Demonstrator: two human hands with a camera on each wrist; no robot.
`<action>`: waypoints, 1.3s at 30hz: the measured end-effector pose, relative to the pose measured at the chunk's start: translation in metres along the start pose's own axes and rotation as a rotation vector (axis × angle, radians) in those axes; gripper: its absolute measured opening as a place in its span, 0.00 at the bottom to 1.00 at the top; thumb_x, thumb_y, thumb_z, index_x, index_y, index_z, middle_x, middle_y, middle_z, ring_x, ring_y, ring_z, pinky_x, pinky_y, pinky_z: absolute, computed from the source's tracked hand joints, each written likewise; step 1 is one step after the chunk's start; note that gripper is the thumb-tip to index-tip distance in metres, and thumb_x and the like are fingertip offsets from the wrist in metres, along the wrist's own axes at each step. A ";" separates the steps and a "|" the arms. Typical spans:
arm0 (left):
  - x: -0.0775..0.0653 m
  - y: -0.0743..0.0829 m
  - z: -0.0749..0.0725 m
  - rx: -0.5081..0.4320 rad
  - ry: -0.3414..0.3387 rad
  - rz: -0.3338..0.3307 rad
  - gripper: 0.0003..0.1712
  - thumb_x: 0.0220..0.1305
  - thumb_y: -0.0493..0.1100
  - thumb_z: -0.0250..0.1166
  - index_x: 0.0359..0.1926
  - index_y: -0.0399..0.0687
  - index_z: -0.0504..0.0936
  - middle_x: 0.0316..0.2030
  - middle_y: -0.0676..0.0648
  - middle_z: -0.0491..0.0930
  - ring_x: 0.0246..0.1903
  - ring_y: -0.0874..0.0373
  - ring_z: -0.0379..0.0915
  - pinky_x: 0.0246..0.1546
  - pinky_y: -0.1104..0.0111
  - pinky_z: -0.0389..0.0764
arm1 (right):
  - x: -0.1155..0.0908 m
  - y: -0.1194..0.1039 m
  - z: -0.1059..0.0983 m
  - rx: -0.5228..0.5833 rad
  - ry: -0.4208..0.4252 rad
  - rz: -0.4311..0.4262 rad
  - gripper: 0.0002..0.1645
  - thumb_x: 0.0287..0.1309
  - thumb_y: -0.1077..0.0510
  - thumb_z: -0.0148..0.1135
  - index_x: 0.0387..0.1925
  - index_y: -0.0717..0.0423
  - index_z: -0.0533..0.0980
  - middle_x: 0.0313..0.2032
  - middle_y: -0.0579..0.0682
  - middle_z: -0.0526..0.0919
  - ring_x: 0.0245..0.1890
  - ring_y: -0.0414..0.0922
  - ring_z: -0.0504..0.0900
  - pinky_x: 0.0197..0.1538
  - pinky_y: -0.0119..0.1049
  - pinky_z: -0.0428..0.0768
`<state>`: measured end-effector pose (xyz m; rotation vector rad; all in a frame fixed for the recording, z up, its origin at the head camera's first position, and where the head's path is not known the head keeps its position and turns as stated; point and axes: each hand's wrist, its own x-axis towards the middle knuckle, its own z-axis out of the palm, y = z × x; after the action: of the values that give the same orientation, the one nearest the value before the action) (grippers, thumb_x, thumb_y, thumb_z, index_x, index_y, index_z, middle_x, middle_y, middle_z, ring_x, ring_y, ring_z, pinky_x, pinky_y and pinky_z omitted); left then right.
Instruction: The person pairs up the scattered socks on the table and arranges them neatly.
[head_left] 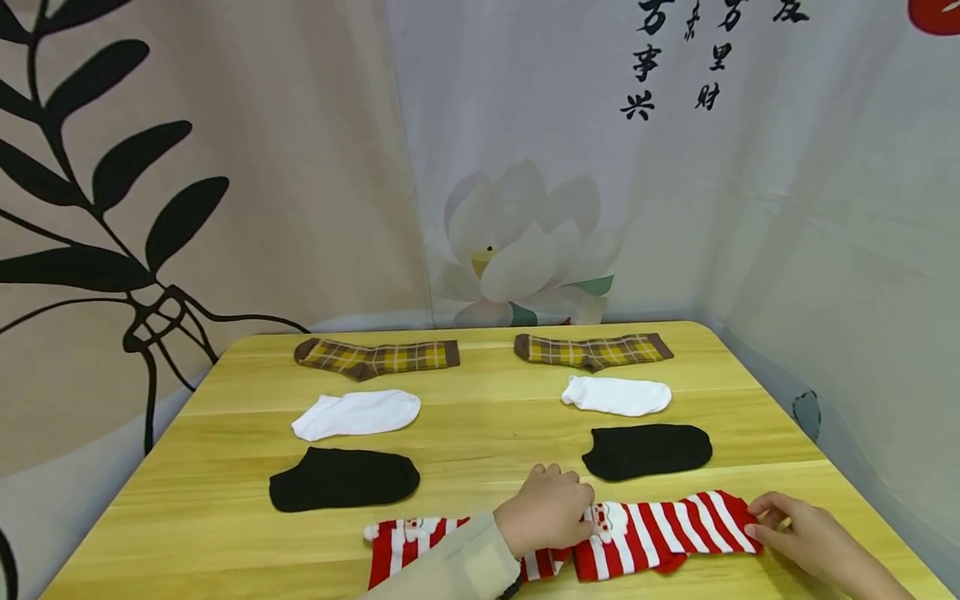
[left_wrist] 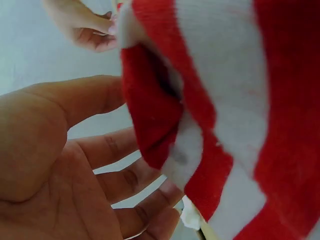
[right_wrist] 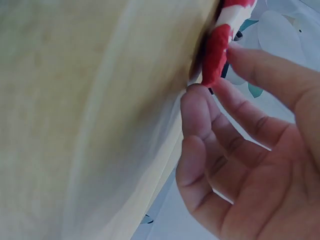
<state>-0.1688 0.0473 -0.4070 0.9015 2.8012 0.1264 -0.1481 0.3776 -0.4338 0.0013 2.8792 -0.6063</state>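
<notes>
A red-and-white striped sock (head_left: 675, 529) with a Santa face lies stretched out at the table's front right. My left hand (head_left: 547, 510) pinches its cuff end, fingers bent over the edge. At the toe end, my right hand (head_left: 806, 537) pinches the sock's red tip (right_wrist: 216, 57) between thumb and fingers. A matching striped sock (head_left: 390, 550) lies to the left, partly covered by my left forearm and sleeve. Striped fabric (left_wrist: 220, 90) fills much of the left wrist view and hides some fingertips of the left hand (left_wrist: 85, 165).
Behind the striped pair, black socks (head_left: 345, 479) (head_left: 648, 452), white socks (head_left: 358, 414) (head_left: 618, 396) and yellow-brown plaid socks (head_left: 382, 358) (head_left: 596, 350) lie in rows on the wooden table (head_left: 487, 450). A printed curtain (head_left: 322, 167) hangs behind the table.
</notes>
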 end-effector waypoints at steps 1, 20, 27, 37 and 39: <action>0.001 0.001 0.002 0.027 0.009 -0.005 0.11 0.61 0.56 0.64 0.41 0.60 0.83 0.34 0.57 0.78 0.34 0.58 0.68 0.45 0.63 0.69 | -0.001 0.000 0.000 0.001 -0.001 0.002 0.15 0.56 0.53 0.67 0.40 0.59 0.76 0.28 0.43 0.76 0.28 0.39 0.69 0.30 0.28 0.68; 0.010 0.013 0.017 0.108 0.004 -0.008 0.10 0.63 0.52 0.63 0.44 0.60 0.83 0.34 0.56 0.79 0.33 0.59 0.67 0.47 0.64 0.68 | -0.001 0.003 0.008 0.030 -0.041 0.025 0.10 0.53 0.60 0.69 0.34 0.55 0.74 0.24 0.45 0.71 0.27 0.41 0.68 0.31 0.29 0.65; 0.008 0.011 0.015 0.137 0.025 0.031 0.09 0.64 0.51 0.62 0.44 0.60 0.82 0.35 0.56 0.80 0.33 0.59 0.67 0.44 0.65 0.67 | -0.001 0.005 0.007 0.048 -0.055 0.047 0.19 0.52 0.59 0.70 0.43 0.61 0.72 0.25 0.46 0.72 0.27 0.43 0.69 0.30 0.30 0.66; 0.009 0.011 0.012 0.151 0.062 0.052 0.05 0.64 0.49 0.63 0.39 0.58 0.82 0.30 0.56 0.79 0.30 0.59 0.67 0.41 0.66 0.66 | -0.004 0.003 0.004 0.044 -0.052 0.013 0.17 0.54 0.59 0.68 0.45 0.58 0.75 0.24 0.45 0.70 0.24 0.39 0.66 0.29 0.29 0.64; 0.008 0.010 0.012 0.147 0.069 0.060 0.04 0.64 0.49 0.63 0.37 0.58 0.82 0.28 0.56 0.79 0.29 0.60 0.66 0.40 0.66 0.65 | -0.003 0.003 0.004 0.043 -0.052 0.000 0.11 0.56 0.58 0.66 0.40 0.56 0.76 0.24 0.44 0.71 0.24 0.37 0.66 0.30 0.29 0.64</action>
<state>-0.1670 0.0607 -0.4187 1.0331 2.8784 -0.0418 -0.1440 0.3788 -0.4381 -0.0079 2.8154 -0.6584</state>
